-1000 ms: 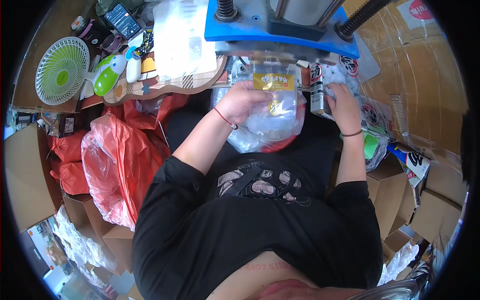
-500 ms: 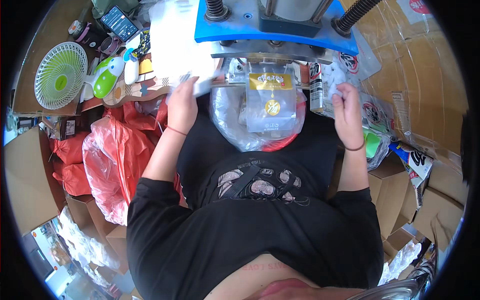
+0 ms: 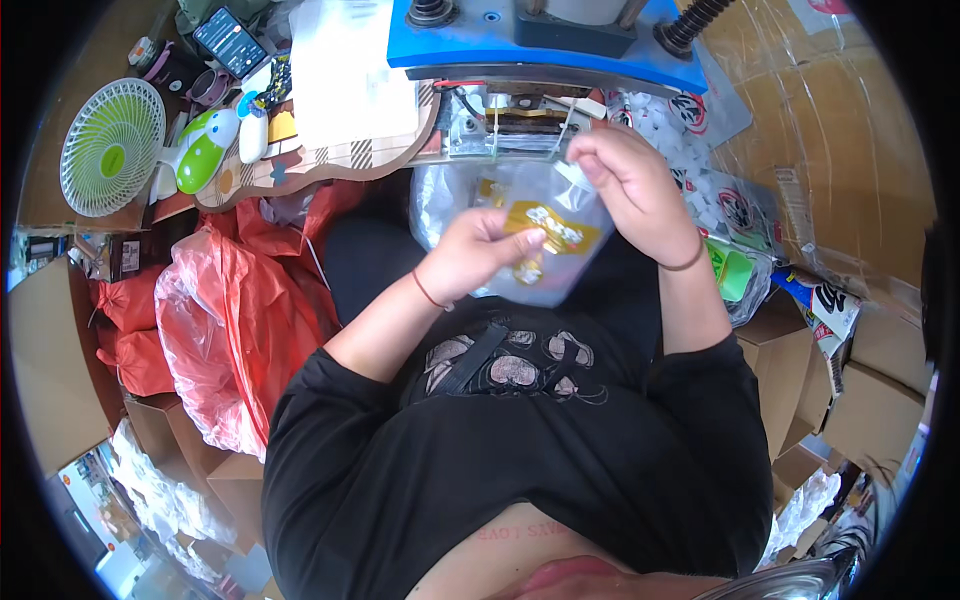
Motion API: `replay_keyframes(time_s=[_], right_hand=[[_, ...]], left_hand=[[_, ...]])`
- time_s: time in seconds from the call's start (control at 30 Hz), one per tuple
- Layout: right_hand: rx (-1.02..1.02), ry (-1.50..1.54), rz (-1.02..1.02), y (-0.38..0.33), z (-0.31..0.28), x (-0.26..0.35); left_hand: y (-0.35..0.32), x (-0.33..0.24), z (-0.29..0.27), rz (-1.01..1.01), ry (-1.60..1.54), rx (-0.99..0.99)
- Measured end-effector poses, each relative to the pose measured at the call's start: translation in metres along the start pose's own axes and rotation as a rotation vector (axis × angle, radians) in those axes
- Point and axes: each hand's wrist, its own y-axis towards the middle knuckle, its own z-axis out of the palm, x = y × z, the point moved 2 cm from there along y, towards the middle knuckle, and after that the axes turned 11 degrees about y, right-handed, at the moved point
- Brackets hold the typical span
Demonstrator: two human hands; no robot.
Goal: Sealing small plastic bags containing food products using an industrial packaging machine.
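Observation:
My left hand (image 3: 470,250) pinches the left side of a small clear plastic pouch (image 3: 548,245) with a yellow printed label. My right hand (image 3: 625,175) grips the pouch's top right corner, just below the metal jaw of a blue sealing machine (image 3: 545,45). The pouch hangs between both hands over my lap. Behind it lies a larger clear bag (image 3: 440,195) holding more pouches.
A wooden board (image 3: 330,155) at the left carries a white sheet, a green and white fan (image 3: 110,145), a phone (image 3: 230,40) and small items. Red plastic bags (image 3: 230,320) bulge at my left. Cardboard boxes (image 3: 860,380) and printed packets (image 3: 720,190) crowd the right.
My left hand came back from the board at the left to the pouch. My right hand moved in from the right side, and both now hold the pouch lifted off the pile.

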Motion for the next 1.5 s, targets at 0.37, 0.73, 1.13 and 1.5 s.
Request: replay_keyframes(time_s=[0.37,0.73,1.13,1.5], right_hand=[[0.074,-0.575,0.555,-0.062,-0.037,-0.078],[-0.172,-0.327,0.477,-0.088,-0.035,-0.101],[-0.039,0.003,0.012,-0.025,0.02,-0.014],[0.087,0.174,0.097,-0.005,0.002,-0.015]], left_hand=[[0.048,0.012,-0.025,-0.127,-0.345,0.001],[0.03,0.004,-0.126,0.051,0.324,-0.786],[-0.012,0.01,-0.073,0.085,0.457,-0.332],[0.008,0.006,0.009,-0.057,-0.182,0.035]])
